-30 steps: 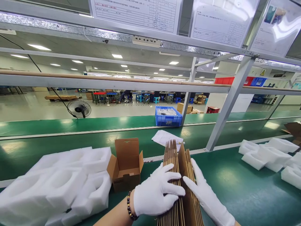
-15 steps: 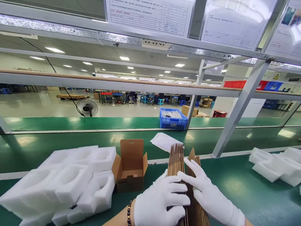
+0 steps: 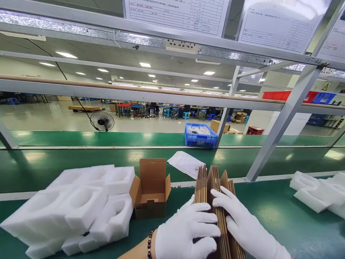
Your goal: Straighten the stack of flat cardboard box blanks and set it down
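A: Head view: how far along is the box work?

B: One open carton [image 3: 151,192] stands formed on the counter [image 3: 269,216]; the stack of flat cartons [image 3: 215,201] waits upright beside it.

A: Hands?

B: Left hand [image 3: 185,233] and right hand [image 3: 242,226], both gloved, grip that stack, parting it. Two foam heaps, one blue crate [image 3: 199,135].

Matt brown corrugated cardboard sheets [image 3: 215,201]; soft white cloth gloves; porous white foam inserts [image 3: 81,205]; glossy green conveyor belt [image 3: 269,216].
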A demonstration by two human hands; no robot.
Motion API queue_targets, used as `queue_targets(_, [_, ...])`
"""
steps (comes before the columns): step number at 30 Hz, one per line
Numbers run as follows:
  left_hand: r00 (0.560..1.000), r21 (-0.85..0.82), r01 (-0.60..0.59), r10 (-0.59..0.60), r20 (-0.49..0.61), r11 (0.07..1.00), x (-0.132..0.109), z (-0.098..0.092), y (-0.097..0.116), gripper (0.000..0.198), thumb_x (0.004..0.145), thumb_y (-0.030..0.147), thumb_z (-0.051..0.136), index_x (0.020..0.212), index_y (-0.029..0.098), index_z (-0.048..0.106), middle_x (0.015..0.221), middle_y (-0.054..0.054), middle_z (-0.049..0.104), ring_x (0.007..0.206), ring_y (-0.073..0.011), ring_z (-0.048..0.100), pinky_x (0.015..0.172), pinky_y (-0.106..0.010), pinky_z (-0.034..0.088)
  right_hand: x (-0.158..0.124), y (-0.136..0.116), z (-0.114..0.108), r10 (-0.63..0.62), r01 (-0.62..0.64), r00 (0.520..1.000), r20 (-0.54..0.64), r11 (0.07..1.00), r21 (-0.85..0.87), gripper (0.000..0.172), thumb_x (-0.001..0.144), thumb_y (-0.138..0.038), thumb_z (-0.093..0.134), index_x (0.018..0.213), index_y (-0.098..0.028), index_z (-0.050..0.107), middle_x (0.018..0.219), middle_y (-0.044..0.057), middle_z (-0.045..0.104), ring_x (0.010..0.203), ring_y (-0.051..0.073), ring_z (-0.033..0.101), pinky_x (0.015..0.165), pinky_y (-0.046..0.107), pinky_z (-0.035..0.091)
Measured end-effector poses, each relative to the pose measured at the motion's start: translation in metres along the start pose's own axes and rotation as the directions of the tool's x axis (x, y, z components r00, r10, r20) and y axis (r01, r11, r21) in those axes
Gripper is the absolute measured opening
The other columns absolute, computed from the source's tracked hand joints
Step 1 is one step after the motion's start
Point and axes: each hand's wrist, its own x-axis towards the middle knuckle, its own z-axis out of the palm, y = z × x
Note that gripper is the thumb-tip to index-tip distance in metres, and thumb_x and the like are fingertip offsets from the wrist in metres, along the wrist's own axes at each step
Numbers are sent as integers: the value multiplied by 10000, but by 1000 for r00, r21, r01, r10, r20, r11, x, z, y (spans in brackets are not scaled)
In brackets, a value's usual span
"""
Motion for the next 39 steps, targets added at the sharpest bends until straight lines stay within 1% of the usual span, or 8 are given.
queue_targets(4, [999,-14,39,-39,27,999,-6,3,-2,238,943,240,401,911,190,631,962,-27,675,953,-148,570,1008,-310,418,-2,4,1,-59,59,998,-15,998,32,482,656,-59,351,1024,-177,639,1256,69,594,1418,302,256,1144,585,260])
queue_targets(8, [999,-47,32,-32,18,998,-10,9,-3,235,944,257,410,916,194,635,952,-20,687,949,-143,585,1011,-310,415,0,7,2,-50,52,998,-42,998,37,780,655,-52,359,1407,-231,464,1337,53,543,1417,285,261,1127,548,320])
queue_targets(11, [1000,-58,13,-14,-5,998,-9,12,-3,242,948,291,421,883,195,633,891,-15,676,920,-147,576,983,-305,425,7,-2,-5,-80,80,997,2,997,-18,860,636,-30,359,1458,-278,402,1294,52,567,1364,278,357,1128,548,321])
queue_targets(15, [1000,-51,-15,15,3,999,-6,13,-3,266,952,288,398,833,183,612,786,-9,631,831,-137,529,916,-276,443,18,-18,-16,-126,136,988,88,983,-120,802,618,-16,374,1363,-270,531,1178,87,605,1243,301,469,1083,604,362])
queue_targets(19, [1000,-49,-17,17,-7,999,-6,13,-5,250,949,270,397,826,178,595,782,-6,623,829,-133,518,886,-260,437,23,-23,-17,-121,132,988,92,983,-131,763,616,-16,376,1311,-255,581,1182,106,592,1262,326,432,1031,618,417])
queue_targets(27, [1000,16,29,-29,11,999,-11,8,-2,256,957,287,394,849,179,599,814,-11,631,840,-133,526,881,-256,438,22,-17,-14,-104,107,990,98,994,-26,741,641,-66,396,1325,-281,579,1152,78,606,1308,312,398,1126,582,316])
queue_targets(32, [995,6,97,-97,13,995,-12,6,1,216,945,287,434,863,183,605,850,-21,629,888,-138,545,875,-257,449,17,-13,-12,-60,57,996,61,997,55,676,633,-96,409,1249,-278,620,1185,78,576,1352,311,345,1130,562,325])
queue_targets(39, [996,-58,83,-84,-15,995,-11,7,0,215,935,267,421,832,175,587,800,-14,611,837,-127,526,873,-241,464,11,-13,-8,37,-38,999,13,994,98,502,636,-120,425,1054,-247,672,1169,102,517,1377,319,307,1144,561,285])
